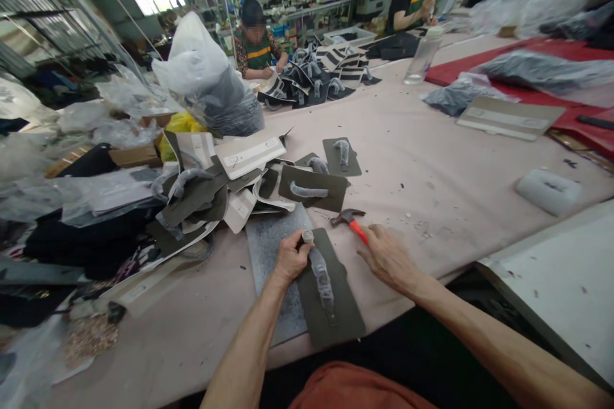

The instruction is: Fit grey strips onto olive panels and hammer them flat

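Note:
My left hand [291,258] is closed round a small round-topped metal piece [307,236], at the top end of a dark olive panel [338,287]. A plastic-wrapped handle [322,278] runs along that panel, which lies partly over a grey speckled slab [283,287]. To the right, my right hand [386,255] is spread beside the red grip of a claw hammer [357,228]; the hammer lies on the pinkish table cover, its head pointing up-left. Whether the fingers touch the grip's end is unclear.
A heap of panels with wrapped handles [206,192] lies left of the slab. Two more panels [314,188] [341,156] lie beyond the hammer. A clear bottle [422,57] stands farther back, and a wrapped white block [549,190] sits right. People work across the table.

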{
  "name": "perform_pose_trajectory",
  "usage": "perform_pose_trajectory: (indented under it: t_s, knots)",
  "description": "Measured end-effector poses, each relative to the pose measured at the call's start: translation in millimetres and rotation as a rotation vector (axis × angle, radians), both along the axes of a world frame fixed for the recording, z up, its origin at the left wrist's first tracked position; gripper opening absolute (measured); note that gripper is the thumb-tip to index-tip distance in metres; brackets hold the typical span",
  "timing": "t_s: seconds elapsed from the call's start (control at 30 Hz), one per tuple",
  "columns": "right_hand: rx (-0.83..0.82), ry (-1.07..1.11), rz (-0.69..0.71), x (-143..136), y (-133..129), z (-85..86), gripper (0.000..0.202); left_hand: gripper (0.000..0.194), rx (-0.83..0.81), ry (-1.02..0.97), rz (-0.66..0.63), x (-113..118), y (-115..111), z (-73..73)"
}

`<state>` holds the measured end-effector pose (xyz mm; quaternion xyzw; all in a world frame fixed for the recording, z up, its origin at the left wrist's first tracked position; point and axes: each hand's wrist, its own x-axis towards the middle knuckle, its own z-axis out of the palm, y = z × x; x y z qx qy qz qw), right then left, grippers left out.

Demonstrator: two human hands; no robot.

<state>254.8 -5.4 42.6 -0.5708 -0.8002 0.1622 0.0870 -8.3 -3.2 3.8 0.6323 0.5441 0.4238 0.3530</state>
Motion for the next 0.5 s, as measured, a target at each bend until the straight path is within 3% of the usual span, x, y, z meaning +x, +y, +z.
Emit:
perform_pose_trajectory:
  t_s: [0.07,0.17,0.23,0.37,0.43,0.5]
  knots:
    - [0.11,0.144,0.263,-23,-9,6.8,0.051,0.016,-0.018,-0.044,0.005,1,1,-0.7]
    - [0.085,0.216,0.564,-61,-22,8.0,0.034,0.018,-0.07,-0.132,0.079,4,5,-1.3]
    - [0.073,0.155,0.574,-79,-29,-0.7,0.02,0.022,-0.096,-0.213,0.216,4,9,-1.7]
    - [0.106,0.086,0.549,-83,-35,-17.1,0.02,0.034,-0.076,-0.373,0.448,-2,12,1.4]
    - [0.094,0.131,0.526,-77,-30,-13.6,0.024,0.036,-0.038,-0.371,0.477,-11,4,4.7]
    - [0.082,0.278,0.386,-74,-19,0.6,0.027,0.033,-0.008,-0.321,0.513,-20,-10,6.4]
